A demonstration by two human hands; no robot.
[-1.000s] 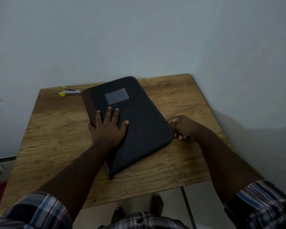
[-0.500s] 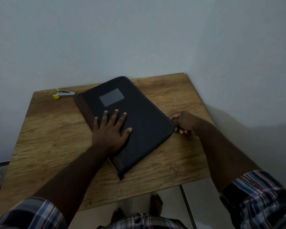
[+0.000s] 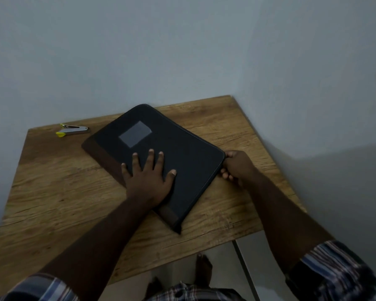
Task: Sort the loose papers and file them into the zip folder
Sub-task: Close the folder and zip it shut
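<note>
Black zip folder lay closed and skewed on the wooden tabletop. Your left hand pressed flat on its cover, fingers spread; your right hand kept a curled grip at its right edge corner. Stapler sat at the tabletop's far left.

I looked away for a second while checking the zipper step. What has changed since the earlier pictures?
Little changed. The right hand has crept along the right edge of the zip folder, from the near corner toward the far one, fingers curled at the edge; what they pinch is hidden. The left hand still presses flat on the cover. The folder stays closed, and the stapler has not moved.
</note>
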